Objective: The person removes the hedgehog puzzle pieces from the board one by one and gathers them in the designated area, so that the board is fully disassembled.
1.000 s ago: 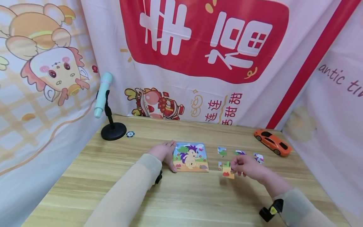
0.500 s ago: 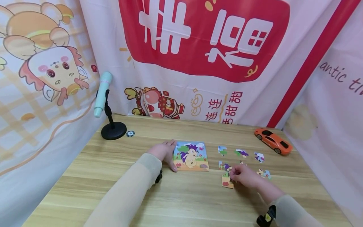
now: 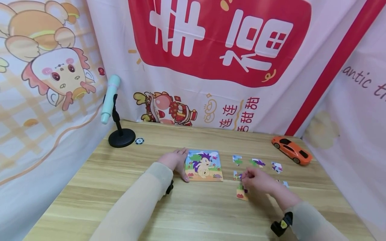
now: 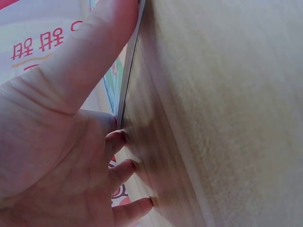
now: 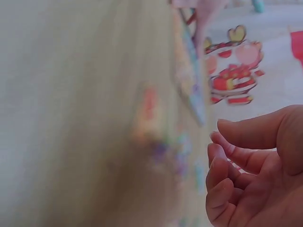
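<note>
Hedgehog puzzle board flat on desk; left hand flat, steadying its edge. Right hand loosely curled, empty, above loose pieces.

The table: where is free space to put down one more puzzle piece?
The table is bare along its near edge, in front of both sleeves, and between the microphone stand and the left hand. It is crowded right of the puzzle board, where loose pieces surround the right hand.
</note>
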`<state>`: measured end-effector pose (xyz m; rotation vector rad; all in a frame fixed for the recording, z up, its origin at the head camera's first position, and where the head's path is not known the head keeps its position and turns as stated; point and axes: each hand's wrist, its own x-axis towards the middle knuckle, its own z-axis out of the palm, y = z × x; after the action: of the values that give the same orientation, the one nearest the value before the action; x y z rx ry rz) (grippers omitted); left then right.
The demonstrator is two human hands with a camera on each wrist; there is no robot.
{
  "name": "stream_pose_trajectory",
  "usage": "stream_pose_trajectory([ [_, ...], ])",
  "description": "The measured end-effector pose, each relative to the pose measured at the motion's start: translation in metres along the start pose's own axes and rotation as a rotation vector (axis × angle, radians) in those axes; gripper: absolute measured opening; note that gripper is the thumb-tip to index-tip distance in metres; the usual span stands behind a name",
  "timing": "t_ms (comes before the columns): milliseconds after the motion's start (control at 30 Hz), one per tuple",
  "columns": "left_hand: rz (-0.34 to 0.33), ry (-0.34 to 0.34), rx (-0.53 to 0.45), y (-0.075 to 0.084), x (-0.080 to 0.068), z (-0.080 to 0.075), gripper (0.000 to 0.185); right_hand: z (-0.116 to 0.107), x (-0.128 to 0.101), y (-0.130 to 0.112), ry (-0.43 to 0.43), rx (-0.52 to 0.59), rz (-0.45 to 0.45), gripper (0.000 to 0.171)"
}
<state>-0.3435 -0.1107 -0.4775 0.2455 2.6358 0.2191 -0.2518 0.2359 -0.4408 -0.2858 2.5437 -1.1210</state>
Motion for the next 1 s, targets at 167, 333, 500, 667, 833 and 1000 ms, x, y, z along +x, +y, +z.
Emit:
stream_pose_trajectory([
  [167,0.002,0.001,0.002,-0.002,0.001,0.000,0.152,-0.010,0.014,-0.032,0.014,-0.001,-0.141,0.009],
  [333,0.023,0.007,0.018,-0.004,0.002,0.002,0.154,-0.005,0.027,-0.069,0.021,0.049,-0.186,0.012],
  [500,0.031,0.013,0.045,-0.005,0.006,0.004,0.154,0.016,0.047,-0.088,-0.031,0.002,-0.221,0.009],
  [667,0.032,0.014,0.029,-0.006,0.007,0.006,0.152,0.044,0.072,-0.081,-0.087,-0.096,-0.197,0.018],
  [833,0.031,0.017,0.007,-0.005,0.003,0.004,0.152,0.065,0.084,-0.071,-0.085,-0.149,-0.089,0.035],
  [1000,0.027,0.023,0.013,-0.004,-0.001,0.003,0.151,0.077,0.087,-0.067,-0.070,-0.139,-0.018,0.042],
])
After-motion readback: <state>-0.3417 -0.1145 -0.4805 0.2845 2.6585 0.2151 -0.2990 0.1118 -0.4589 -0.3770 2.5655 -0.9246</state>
